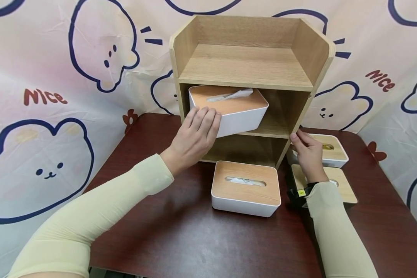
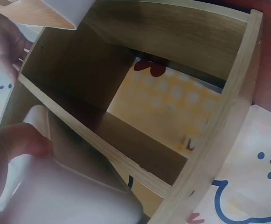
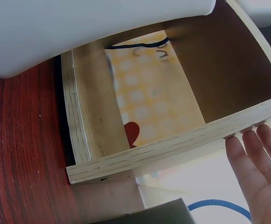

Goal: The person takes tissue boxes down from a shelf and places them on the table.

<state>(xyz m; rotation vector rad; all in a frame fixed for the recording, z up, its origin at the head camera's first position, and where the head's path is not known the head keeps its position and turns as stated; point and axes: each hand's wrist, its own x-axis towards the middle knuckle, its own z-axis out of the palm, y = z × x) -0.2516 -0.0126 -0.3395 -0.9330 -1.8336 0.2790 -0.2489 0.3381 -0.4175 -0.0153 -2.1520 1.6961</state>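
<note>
My left hand point(image 1: 197, 135) grips a white tissue box point(image 1: 241, 122) by its near left corner. This box has an orange wood-look lid with a tissue sticking out of its slot, and it sits tilted and askew in the mouth of the middle compartment. In the left wrist view the thumb point(image 2: 28, 140) lies against the box's white wall point(image 2: 70, 191). At the right, my right hand point(image 1: 308, 152) holds the side panel of the wooden shelf point(image 1: 246, 65) near its front edge; its fingers point(image 3: 252, 149) touch the panel in the right wrist view.
A second tissue box point(image 1: 246, 183) with an orange wood-look lid stands on the dark red table point(image 1: 194, 239) before the shelf. Right of the shelf are two paler-lidded boxes, one farther back point(image 1: 333, 148) and one nearer point(image 1: 344, 193), partly behind the right wrist. Printed cloth point(image 1: 100, 88) hangs behind.
</note>
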